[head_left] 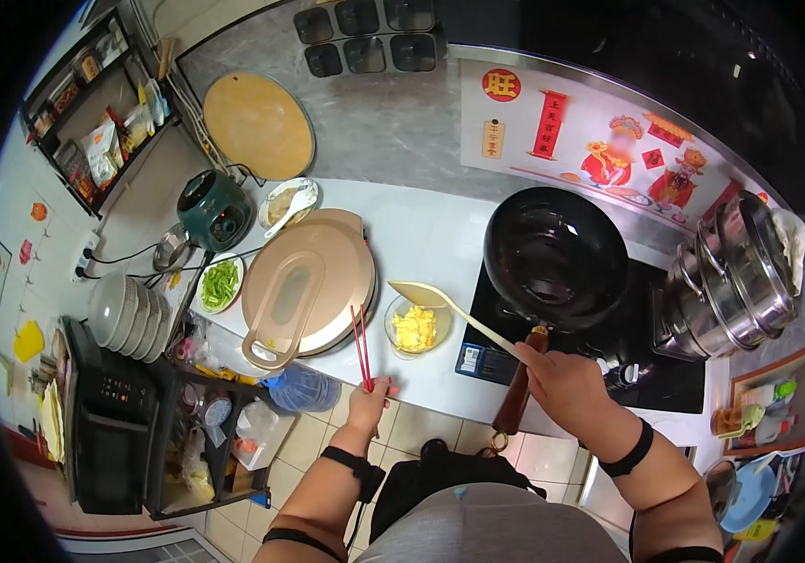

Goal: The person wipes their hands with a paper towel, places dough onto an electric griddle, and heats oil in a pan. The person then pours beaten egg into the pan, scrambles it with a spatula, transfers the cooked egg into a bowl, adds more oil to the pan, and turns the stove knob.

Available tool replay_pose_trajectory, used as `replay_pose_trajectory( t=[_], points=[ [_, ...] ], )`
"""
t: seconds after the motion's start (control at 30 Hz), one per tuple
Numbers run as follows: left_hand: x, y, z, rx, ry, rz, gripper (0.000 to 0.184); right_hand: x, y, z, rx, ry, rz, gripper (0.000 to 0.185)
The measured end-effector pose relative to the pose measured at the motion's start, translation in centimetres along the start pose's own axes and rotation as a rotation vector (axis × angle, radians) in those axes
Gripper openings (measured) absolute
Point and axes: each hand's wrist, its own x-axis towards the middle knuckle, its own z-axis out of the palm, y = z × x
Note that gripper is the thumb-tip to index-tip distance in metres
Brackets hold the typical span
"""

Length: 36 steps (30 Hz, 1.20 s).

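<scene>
Red chopsticks point(362, 349) are held in my left hand point(369, 403) at the counter's front edge, their tips by the beige lidded electric pan point(313, 281). My right hand point(562, 383) is closed on the handle of a pale spatula point(477, 324), close above the wok's wooden handle point(513, 399); whether it also grips that handle I cannot tell. The spatula's head lies over the rim of a glass bowl point(393, 330) with yellow cooked egg point(414, 328). The black wok point(557, 253), dark and shiny inside, sits tilted on the stove.
A steel steamer pot point(726, 281) stands right of the black stove point(684, 375). At the left are a plate of green vegetables point(220, 285), a bowl with a white spoon point(288, 205), a green cooker point(214, 211) and stacked bowls point(125, 314). Shelves hang upper left.
</scene>
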Motion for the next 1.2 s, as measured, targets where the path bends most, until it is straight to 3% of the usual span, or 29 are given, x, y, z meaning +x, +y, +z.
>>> replay_pose_trajectory(
  t=[0.53, 0.8, 0.93, 1.13, 1.2],
  points=[
    [3.7, -0.7, 6.2, -0.225, -0.019, 0.099, 0.02, 3.7, -2.3, 0.1, -0.168, -0.179, -0.097, 0.042],
    [4.8, 0.3, 8.0, -0.521, 0.048, 0.038, 0.007, 3.4, -2.0, -0.2, 0.13, 0.024, 0.188, 0.03],
    [6.1, 2.0, 8.8, -0.505, 0.0, 0.04, 0.007, 3.1, -1.9, -1.2, 0.238, 0.031, 0.343, 0.032],
    [12.4, 6.0, 10.8, -0.404, 0.099, 0.122, 0.009, 2.7, -1.9, -3.1, 0.443, 0.08, 0.646, 0.03],
    [14.7, 7.7, 11.0, -0.405, 0.171, 0.124, 0.007, 2.0, -1.7, -3.5, 0.426, 0.145, 0.629, 0.03]
  ],
)
